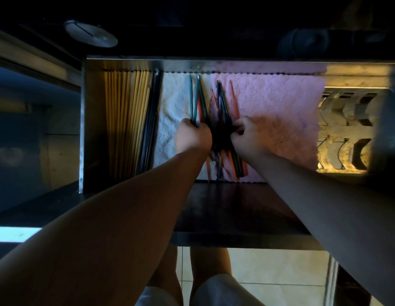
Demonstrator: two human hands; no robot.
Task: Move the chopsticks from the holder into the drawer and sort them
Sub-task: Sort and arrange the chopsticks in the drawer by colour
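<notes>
Head view looks down into the open drawer [84, 120], and from its left wall the sorting already shows: a neat row of pale wooden chopsticks [126, 120] lies lengthwise, with a few black chopsticks [153, 120] just beside them. Next comes a white cloth liner [170, 111], mostly bare. The left hand [192, 135] is clenched around a small bundle of green chopsticks [195, 98], their tips pointing toward the back of the drawer. Between the two hands lies a mixed pile of chopsticks [223, 111], dark, green and orange ones crossed over each other where the white liner meets the pink cloth liner [280, 111]. The right hand [247, 133] is curled at the edge of that pile, its fingers pinching into it; which stick it has I cannot tell. At the far right sits a metal rack [342, 129] with curved cut-outs. The holder is not in view.

To do this step well, I judge it best to pull one colour at a time from the pile, lifting sticks clear rather than dragging them, so the rest stay put. Then lay the green bundle parallel on the white liner beside the black ones, tips all one way.
</notes>
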